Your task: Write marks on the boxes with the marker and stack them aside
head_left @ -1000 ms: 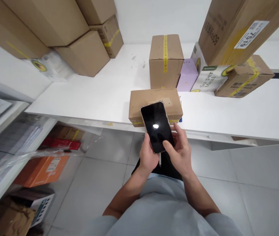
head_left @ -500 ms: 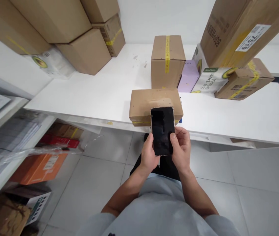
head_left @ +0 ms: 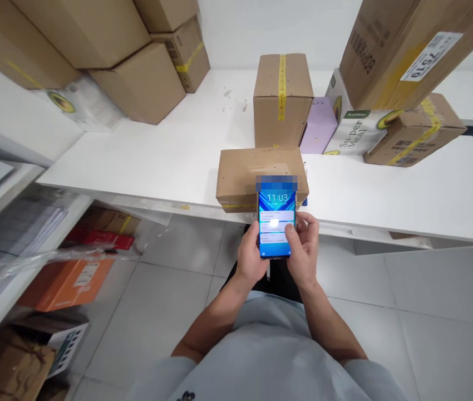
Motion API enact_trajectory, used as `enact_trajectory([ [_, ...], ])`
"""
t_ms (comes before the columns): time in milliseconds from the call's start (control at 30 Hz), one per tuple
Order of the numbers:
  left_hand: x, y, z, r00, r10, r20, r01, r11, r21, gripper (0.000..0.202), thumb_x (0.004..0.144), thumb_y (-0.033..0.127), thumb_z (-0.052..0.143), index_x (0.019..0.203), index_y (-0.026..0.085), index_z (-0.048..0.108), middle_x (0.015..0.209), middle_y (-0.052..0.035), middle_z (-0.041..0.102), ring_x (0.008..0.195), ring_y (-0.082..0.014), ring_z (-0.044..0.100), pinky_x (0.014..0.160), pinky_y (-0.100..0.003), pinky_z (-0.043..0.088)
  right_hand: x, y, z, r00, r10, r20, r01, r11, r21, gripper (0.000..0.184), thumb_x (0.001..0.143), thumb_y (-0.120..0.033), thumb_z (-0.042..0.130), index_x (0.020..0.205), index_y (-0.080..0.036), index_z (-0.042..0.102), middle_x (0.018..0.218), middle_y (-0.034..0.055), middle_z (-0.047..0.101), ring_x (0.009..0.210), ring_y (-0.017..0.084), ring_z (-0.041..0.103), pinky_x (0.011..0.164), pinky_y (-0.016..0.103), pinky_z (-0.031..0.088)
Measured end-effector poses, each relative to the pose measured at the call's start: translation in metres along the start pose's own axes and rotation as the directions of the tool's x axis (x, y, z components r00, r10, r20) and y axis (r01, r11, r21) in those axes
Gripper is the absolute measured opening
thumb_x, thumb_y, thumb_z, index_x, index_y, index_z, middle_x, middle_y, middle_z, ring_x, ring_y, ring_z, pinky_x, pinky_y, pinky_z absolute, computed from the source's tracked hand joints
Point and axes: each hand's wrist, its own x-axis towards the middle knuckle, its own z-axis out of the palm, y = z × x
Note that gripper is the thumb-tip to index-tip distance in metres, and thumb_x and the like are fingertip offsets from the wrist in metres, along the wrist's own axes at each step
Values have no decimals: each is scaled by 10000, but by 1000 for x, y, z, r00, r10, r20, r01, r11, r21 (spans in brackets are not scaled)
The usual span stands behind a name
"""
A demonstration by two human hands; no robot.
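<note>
A smartphone (head_left: 277, 245) is held upright in front of me, its lit blue lock screen reading 11:03 above several notification panels. My left hand (head_left: 252, 256) grips its lower left side. On the lower right, my right hand (head_left: 304, 250) is closed round the phone's edge, with the thumb over the screen. Just beyond the phone, a long cardboard box (head_left: 236, 175) lies at the front edge of the white table (head_left: 157, 167); the phone hides part of it. A taller taped carton (head_left: 283, 100) stands right behind that box.
A purple box (head_left: 320, 125), a white "Super Meal" box (head_left: 355, 133) and brown cartons (head_left: 418, 133) stand at the right. Large cartons (head_left: 140, 83) are stacked at the back left. Below left are a shelf, an orange box (head_left: 69, 281) and other packages on the tiled floor.
The phone's screen has gone from black to a lit lock screen. Both hands still hold it in nearly the same place; the view has shifted slightly.
</note>
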Motion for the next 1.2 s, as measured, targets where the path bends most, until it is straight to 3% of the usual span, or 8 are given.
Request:
enact_trajectory([
  [200, 5, -1, -3, 1000, 16, -24, -16, 1000, 18, 323, 879, 483, 659, 928, 179, 755, 958, -61, 805, 1213, -304, 679, 1056, -421, 520, 0, 3, -1, 999, 35, -25, -34, 999, 43, 387, 824, -411, 698, 1137, -288, 505, 1014, 10, 679, 941, 179, 663, 827, 351, 558],
  [533, 8, 0, -3, 999, 34, -24, -35, 999, -21, 313, 917, 431, 590, 913, 177, 773, 903, -49, 807, 1190, -286, 693, 1070, -413, 503, 5, -2, -5, 981, 181, 69, -182, 983, 14, 392, 717, -287, 686, 1092, -263, 575, 1025, 17, 698, 924, 203, 660, 814, 372, 561],
  [733, 8, -2, -8, 998, 61, -3, -61, 998, -5, 317, 906, 451, 600, 934, 188, 776, 934, -42, 808, 1190, -279, 693, 1054, -398, 516, 4, -2, 0, 982, 180, 62, -182, 983, 31, 350, 719, -277, 681, 1052, -264, 574, 997, 7, 695, 910, 190, 660, 792, 347, 560],
  [967, 8, -2, -5, 999, 51, -16, -52, 998, -27, 305, 891, 454, 625, 921, 189, 773, 909, -42, 806, 1173, -285, 702, 1061, -412, 514, 0, -1, 1, 996, 78, 34, -79, 997, 9, 422, 800, -346, 669, 1184, -300, 500, 1046, 16, 692, 959, 200, 684, 834, 385, 581],
  [1200, 8, -4, -4, 998, 61, -24, -61, 998, -7, 304, 885, 448, 616, 867, 179, 756, 881, -49, 802, 1172, -290, 701, 1061, -421, 517, 0, 1, 1, 998, 61, 8, -61, 998, 13, 391, 831, -346, 670, 1176, -302, 493, 1010, 2, 678, 951, 189, 684, 840, 378, 572],
])
